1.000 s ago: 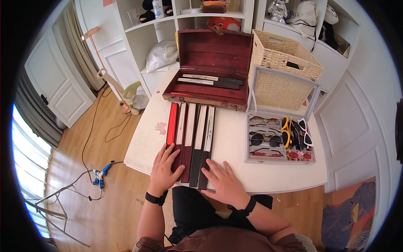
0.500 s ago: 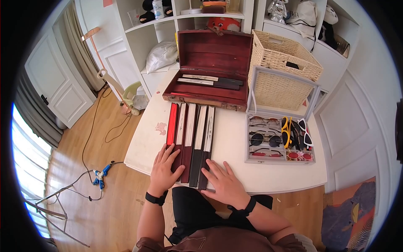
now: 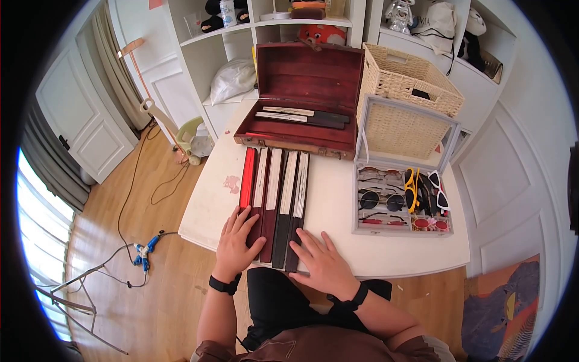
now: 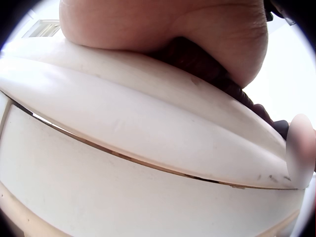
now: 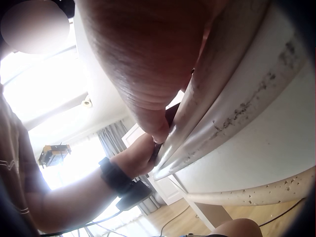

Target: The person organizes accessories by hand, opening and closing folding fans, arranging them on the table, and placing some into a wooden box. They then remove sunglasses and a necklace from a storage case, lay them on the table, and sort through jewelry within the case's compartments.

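Note:
Several folded fans lie side by side on the white table: a red one [image 3: 247, 178] at the left, maroon ones [image 3: 267, 232] in the middle, black ones [image 3: 281, 238] at the right. The left hand [image 3: 236, 241] rests with spread fingers over the lower end of the red fan, thumb toward the maroon ones. Against the right side of the row lies the right hand [image 3: 322, 262], fingers extended, its fingertips touching the rightmost fan. Both wrist views show mostly the hands' undersides [image 4: 163, 24] [image 5: 148, 54] by the table edge; the fingertips are hidden there.
Behind the fans stands an open dark red case [image 3: 307, 72] holding more folded fans [image 3: 325, 117]. To the right are an open clear-lidded box [image 3: 356, 205] of glasses and a woven basket [image 3: 410, 78]. The table's front edge [image 3: 392, 274] is close to the person.

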`<state>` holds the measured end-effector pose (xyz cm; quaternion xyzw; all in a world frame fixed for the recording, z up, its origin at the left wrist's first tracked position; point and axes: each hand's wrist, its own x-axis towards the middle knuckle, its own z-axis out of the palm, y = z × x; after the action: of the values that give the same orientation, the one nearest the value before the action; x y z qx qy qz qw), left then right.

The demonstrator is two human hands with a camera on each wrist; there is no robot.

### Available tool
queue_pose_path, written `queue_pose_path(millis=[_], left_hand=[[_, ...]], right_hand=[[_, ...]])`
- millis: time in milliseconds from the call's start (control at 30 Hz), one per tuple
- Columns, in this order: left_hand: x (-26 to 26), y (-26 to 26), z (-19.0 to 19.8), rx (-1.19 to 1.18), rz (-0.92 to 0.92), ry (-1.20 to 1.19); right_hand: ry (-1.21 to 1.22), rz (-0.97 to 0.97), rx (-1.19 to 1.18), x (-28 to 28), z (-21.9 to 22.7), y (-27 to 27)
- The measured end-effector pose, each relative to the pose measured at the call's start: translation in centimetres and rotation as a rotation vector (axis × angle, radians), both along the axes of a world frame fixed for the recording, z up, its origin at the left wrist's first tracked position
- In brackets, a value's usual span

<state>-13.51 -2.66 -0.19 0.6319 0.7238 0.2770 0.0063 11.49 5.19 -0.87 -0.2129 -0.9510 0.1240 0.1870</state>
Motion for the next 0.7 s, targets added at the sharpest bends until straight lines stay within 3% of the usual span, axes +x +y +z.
queue_pose_path(millis=[700], left_hand=[[-0.06, 0.04, 0.01, 0.034, -0.002, -0.019]], right_hand=[[0.025, 0.013, -0.006, -0.04, 0.32, -0.04]])
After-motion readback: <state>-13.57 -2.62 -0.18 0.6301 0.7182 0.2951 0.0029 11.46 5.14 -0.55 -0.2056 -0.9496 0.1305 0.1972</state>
